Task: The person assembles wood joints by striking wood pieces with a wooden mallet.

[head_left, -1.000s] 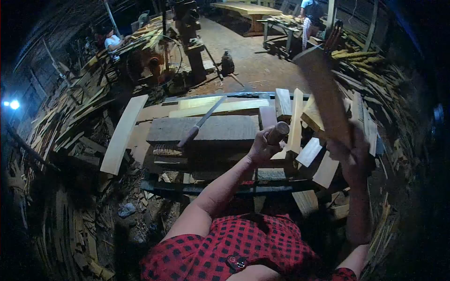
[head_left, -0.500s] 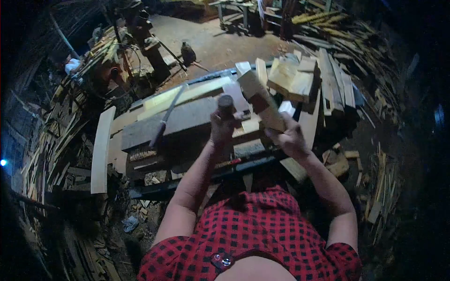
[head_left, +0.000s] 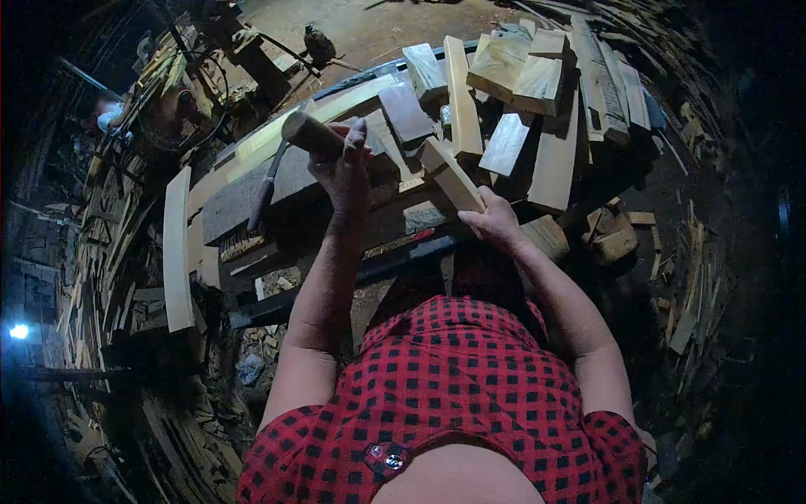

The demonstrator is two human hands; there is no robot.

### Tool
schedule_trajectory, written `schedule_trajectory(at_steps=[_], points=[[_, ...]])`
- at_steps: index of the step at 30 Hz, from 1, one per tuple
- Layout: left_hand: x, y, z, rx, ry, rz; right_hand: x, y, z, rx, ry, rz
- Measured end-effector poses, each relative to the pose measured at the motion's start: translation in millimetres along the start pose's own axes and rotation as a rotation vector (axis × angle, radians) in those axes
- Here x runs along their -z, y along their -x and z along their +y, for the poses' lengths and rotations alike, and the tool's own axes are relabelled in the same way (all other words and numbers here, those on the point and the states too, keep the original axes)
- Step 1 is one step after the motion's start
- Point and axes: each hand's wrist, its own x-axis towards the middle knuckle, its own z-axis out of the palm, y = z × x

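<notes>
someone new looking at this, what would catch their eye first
Probably the red-and-black checked garment, filling the bottom centre. Mid-picture come the round-ended wooden piece in the left grip and the wooden block in the right grip. A bright light glares at the left edge.

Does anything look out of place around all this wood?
Yes: a crumpled pale scrap, perhaps plastic, lies at lower left, looking like litter. The wooden blocks heaped at upper right also look untidy, pointing at different angles.
</notes>
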Motion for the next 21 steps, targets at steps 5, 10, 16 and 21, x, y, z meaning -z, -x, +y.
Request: schedule_trajectory(at_steps=[5, 10, 16, 21], points=[[-4, -2, -10, -0.03, -0.074, -0.083, -2, -2, 2, -0.007, 0.03, 0.029], [-2, -5, -25, -0.004, -0.034, -0.062, -4, -3, 6, 0.009, -0.001, 0.025], [-6, -5, -27, -0.063, -0.065, -0.072, 7, -9, -7, 0.018, -0.266, 0.007], [-14, 1, -29, -0.053, -0.074, -0.21, 81, 16, -142, 0.452, -0.709, 0.288]])
